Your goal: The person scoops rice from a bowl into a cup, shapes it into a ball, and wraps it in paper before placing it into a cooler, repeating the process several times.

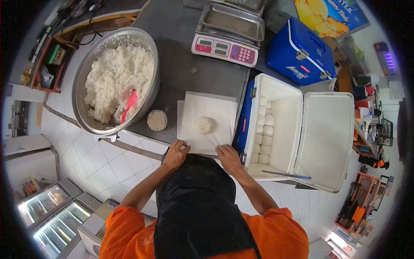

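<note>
A stack of white paper sheets [194, 105] lies on the dark table in front of me. On the top sheet sits a small round mound of cooked rice [203, 125]. My left hand [176, 154] has its fingers closed at the near left corner of the paper. At the near right edge, my right hand [228, 157] pinches the paper, which creases slightly there. Left of the stack stands a small cup filled with rice [157, 120]. Beyond it, a large metal pot [152, 47] holds a heap of rice [120, 71] with a pink rice paddle [129, 106] stuck in.
To the right stands an open cooler box [276, 167] with several white wrapped bundles [264, 134] inside; its lid [325, 138] hangs rightward. A closed blue cooler [299, 54] stands behind. A digital scale [225, 49] with a metal tray [233, 22] occupies the far side.
</note>
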`<state>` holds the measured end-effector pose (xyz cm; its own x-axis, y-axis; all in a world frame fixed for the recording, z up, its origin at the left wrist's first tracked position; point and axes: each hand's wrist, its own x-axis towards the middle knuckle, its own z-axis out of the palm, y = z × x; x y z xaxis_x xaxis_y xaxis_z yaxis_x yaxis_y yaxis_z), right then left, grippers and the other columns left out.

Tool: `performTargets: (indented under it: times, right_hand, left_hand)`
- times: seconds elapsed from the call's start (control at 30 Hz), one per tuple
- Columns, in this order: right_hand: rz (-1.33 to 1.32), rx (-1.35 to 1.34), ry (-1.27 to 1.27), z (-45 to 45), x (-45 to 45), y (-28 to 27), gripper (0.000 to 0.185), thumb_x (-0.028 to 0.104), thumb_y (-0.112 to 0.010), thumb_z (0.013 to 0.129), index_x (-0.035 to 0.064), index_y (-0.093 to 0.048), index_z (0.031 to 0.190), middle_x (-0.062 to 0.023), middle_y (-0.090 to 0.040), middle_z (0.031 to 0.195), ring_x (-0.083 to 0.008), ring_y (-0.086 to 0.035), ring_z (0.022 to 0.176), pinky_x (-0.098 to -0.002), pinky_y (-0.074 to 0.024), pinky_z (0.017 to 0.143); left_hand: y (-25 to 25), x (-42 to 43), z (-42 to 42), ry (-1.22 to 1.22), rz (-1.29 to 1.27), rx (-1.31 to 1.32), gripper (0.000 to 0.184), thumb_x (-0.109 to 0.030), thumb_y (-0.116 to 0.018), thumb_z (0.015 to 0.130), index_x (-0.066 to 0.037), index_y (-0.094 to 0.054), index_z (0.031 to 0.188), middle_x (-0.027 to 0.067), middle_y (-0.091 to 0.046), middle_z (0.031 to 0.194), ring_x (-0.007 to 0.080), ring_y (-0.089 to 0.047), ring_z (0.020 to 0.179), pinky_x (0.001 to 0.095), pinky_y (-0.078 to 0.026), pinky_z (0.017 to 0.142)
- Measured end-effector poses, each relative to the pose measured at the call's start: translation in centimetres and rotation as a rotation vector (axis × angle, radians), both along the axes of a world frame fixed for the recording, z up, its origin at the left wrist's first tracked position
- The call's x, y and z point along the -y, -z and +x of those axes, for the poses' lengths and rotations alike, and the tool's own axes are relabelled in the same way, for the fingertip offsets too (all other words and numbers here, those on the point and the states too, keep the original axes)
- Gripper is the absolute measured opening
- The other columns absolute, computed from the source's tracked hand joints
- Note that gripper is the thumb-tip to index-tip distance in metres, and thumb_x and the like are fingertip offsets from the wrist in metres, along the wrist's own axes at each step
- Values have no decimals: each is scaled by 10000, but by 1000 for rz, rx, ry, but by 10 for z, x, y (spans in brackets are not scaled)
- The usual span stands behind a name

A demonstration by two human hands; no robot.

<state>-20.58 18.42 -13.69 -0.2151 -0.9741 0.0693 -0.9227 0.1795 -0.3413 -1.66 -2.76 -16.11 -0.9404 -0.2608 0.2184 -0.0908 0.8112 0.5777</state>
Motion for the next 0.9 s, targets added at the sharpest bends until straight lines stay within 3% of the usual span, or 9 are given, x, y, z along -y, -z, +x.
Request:
performTargets:
  times: [0.17, 0.3, 0.37, 0.5, 0.57, 0.63, 0.67, 0.83, 0.9]
  right_hand:
    - [-31, 270, 118, -14, 16, -9, 176, 57, -600, 863, 15, -685, 1012, -120, -665, 1050, -292, -635, 971, -383, -520, 831]
    - [21, 607, 349, -78, 73, -8, 173, 96, -592, 917, 21, -682, 1045, -188, -705, 956, -322, -699, 868, -374, -533, 757]
    - [183, 646, 407, -107, 91, 25, 191, 118, -638, 894, 13, -672, 1050, -198, -712, 992, -324, -700, 921, -373, -536, 805]
    - [389, 483, 271, -123, 125, 10, 220, 189, -713, 844, 59, -668, 1016, -159, -680, 1011, -327, -644, 1018, -411, -511, 865]
    - [198, 317, 176, -125, 141, 18, 272, 159, -747, 812, 48, -647, 1038, -170, -653, 1029, -351, -598, 1087, -422, -496, 905]
    - [197, 311, 145, -122, 156, 16, 304, 136, -766, 788, 37, -636, 1045, -178, -638, 1039, -363, -593, 1082, -434, -496, 905]
    - [196, 306, 114, -121, 163, 13, 339, 113, -785, 764, 27, -625, 1051, -186, -623, 1048, -376, -587, 1078, -445, -496, 905]
    - [403, 390, 103, -129, 185, 34, 449, 168, -841, 685, 66, -608, 1055, -172, -604, 1044, -379, -583, 1042, -444, -478, 915]
    - [370, 183, -40, -134, 188, 35, 516, 168, -855, 660, 57, -592, 1089, -178, -612, 1046, -381, -571, 1100, -439, -480, 922]
  left_hand:
    - [-15, 24, -5, -31, 173, 114, 258, 41, -623, 770, -18, -706, 1008, 172, -621, 974, 365, -603, 906, 437, -517, 811]
    - [-21, 77, -59, -22, 215, 170, 300, 18, -626, 810, -19, -653, 1107, 231, -653, 1019, 423, -623, 880, 457, -517, 810]
    - [-28, 89, -85, -214, 316, 441, 367, -2, -632, 836, -18, -571, 1198, 273, -655, 1073, 460, -626, 882, 466, -514, 810]
    - [-4, 90, -101, -162, 103, 536, 373, -25, -622, 863, -10, -512, 1219, 264, -643, 1055, 430, -619, 911, 463, -517, 806]
    - [-24, 70, -102, -74, -301, -6, 275, -41, -610, 875, 9, -532, 1135, 228, -616, 1062, 400, -604, 952, 465, -518, 807]
    - [-72, 24, -93, -131, 46, 47, 231, -59, -608, 867, 8, -538, 1077, 204, -579, 1074, 380, -586, 979, 472, -514, 818]
    - [-8, 22, -82, 141, -111, 8, 198, -72, -618, 857, 0, -541, 1024, 205, -580, 1087, 392, -593, 963, 479, -512, 827]
    - [-2, -11, -68, 125, -99, 71, 450, -94, -596, 865, 89, -524, 1270, 250, -515, 1276, 386, -476, 1244, 430, -415, 1074]
    - [1, -11, -69, 118, -159, 32, 438, -87, -621, 850, 102, -531, 1235, 254, -518, 1241, 399, -506, 1187, 447, -443, 1029]
